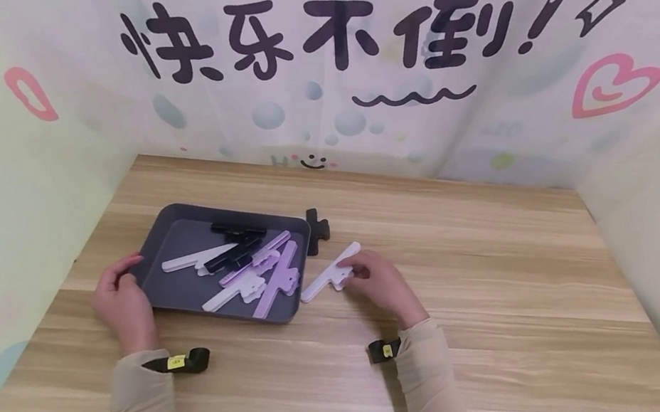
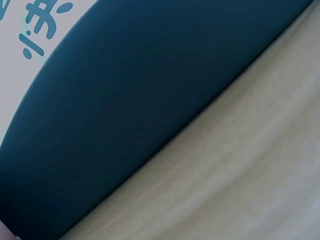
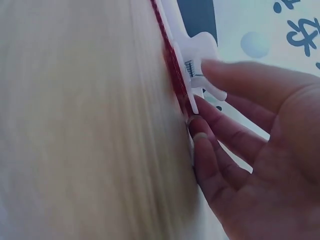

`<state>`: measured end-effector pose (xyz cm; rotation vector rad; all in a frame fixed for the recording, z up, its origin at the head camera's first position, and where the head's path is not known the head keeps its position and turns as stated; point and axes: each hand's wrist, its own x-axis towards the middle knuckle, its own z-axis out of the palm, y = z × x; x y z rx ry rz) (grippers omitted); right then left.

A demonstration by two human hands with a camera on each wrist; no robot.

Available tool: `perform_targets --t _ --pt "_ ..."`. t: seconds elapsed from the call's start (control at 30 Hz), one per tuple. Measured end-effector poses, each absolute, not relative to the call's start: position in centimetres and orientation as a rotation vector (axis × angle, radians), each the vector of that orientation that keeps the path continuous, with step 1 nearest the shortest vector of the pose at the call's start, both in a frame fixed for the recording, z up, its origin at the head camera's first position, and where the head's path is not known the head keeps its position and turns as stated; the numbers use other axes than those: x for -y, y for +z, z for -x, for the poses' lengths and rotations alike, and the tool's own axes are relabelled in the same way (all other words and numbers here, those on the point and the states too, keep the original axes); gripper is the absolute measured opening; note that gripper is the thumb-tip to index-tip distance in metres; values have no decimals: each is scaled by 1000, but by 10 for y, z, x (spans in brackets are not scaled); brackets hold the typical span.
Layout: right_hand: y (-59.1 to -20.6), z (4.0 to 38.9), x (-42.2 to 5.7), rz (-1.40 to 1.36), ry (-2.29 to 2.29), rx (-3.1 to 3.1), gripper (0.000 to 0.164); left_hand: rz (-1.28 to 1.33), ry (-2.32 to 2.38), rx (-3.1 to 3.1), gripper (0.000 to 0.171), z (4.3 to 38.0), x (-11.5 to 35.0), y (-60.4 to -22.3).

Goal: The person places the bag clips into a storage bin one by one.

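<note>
My left hand (image 1: 123, 305) grips the left edge of a dark grey rectangular tray (image 1: 171, 292). The tray's dark wall (image 2: 150, 95) fills much of the left wrist view, with only a bit of skin at the lower left corner. Just right of the tray, my right hand (image 1: 383, 285) pinches a white bag clip (image 1: 321, 282) low over the table. The right wrist view gives the clip's lever (image 3: 202, 47) and spring close to the thumb, and a red strip along its bar. Inside the tray lie several clips: purple ones (image 1: 277, 283), black ones (image 1: 234, 256) and white ones (image 1: 224, 296).
A black clip (image 1: 316, 231) lies on the wooden table (image 1: 499, 294) against the tray's right side. Behind the table hangs a printed cloth (image 1: 315, 114) with dark lettering. Black straps with small devices (image 1: 189, 361) sit on both wrists.
</note>
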<state>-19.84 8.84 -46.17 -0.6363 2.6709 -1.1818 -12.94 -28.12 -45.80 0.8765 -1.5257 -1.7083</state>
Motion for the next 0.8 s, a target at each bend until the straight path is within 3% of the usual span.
perform_targets --t 0.8 --pt "-472 202 -89 508 -1492 -2413 20 -888 -1685 1560 37 129 281 -458"
